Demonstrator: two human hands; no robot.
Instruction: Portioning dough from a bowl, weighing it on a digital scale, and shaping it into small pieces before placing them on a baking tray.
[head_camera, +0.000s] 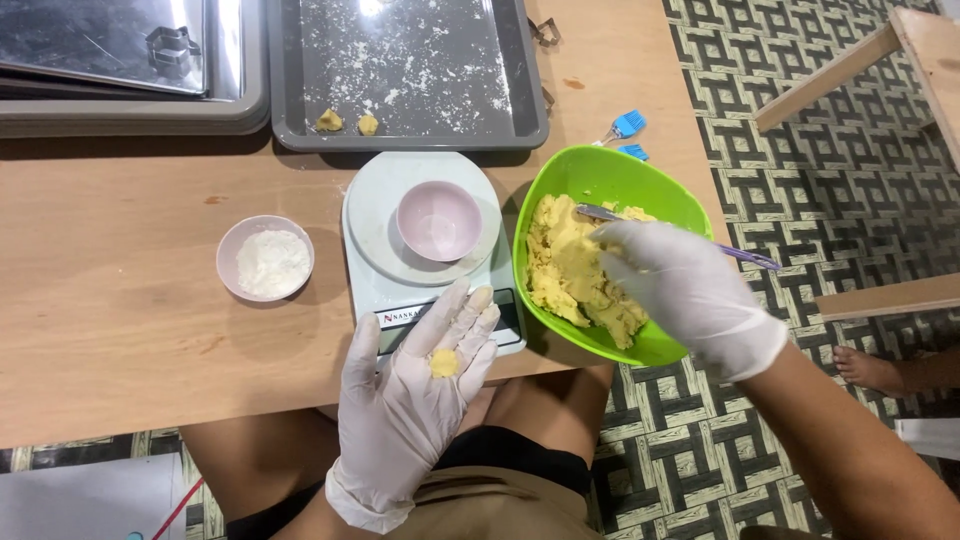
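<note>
My left hand (415, 390), in a white glove, lies palm up over the table's front edge with a small yellow dough ball (444, 362) resting in the palm, fingers spread. My right hand (680, 290), also gloved, reaches into a green bowl (600, 175) of yellow dough (570, 270) and holds a metal spoon (745, 256) whose tip rests on the dough. A white kitchen scale (375, 290) with an empty pink bowl (440, 220) on it stands just beyond my left hand.
A small pink bowl of flour (266, 258) sits left of the scale. A floured grey baking tray (290, 100) at the back holds two dough pieces (348, 123). Stacked trays with a cookie cutter (172, 48) lie back left. A blue brush (625, 126) lies behind the green bowl. Someone's foot (868, 368) shows at right.
</note>
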